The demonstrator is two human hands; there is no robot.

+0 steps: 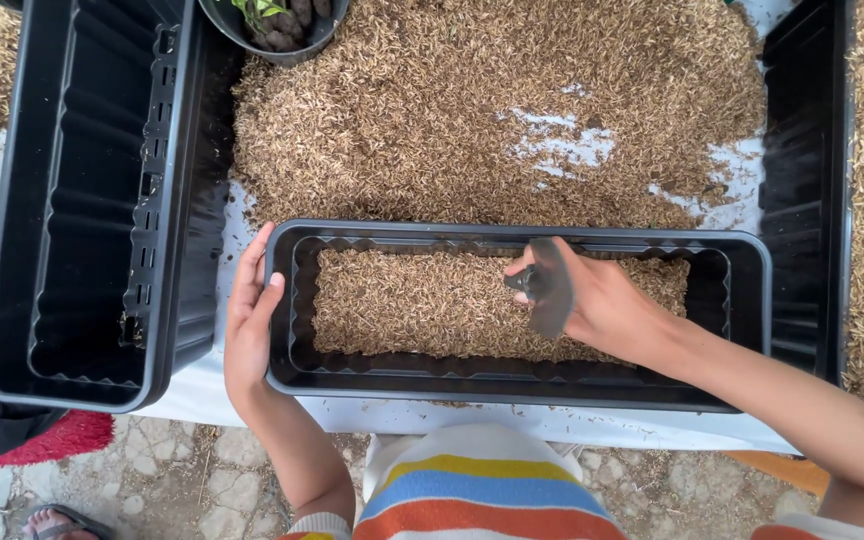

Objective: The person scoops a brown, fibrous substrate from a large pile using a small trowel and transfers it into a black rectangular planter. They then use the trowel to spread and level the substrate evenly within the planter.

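A long black rectangular planter [752,290] lies across the front of the table, its bottom covered with a layer of brown husks [402,300]. My left hand [250,320] presses flat against the planter's left end, fingers apart. My right hand [592,300] reaches inside over the husks and grips a small dark hand trowel [550,285], which is blurred.
A big heap of loose husks [452,110] covers the white sheet [562,145] behind the planter. An empty black planter [92,200] stands at the left, another [802,180] at the right. A round black pot with a plant [272,30] sits at the top. Paved ground lies below.
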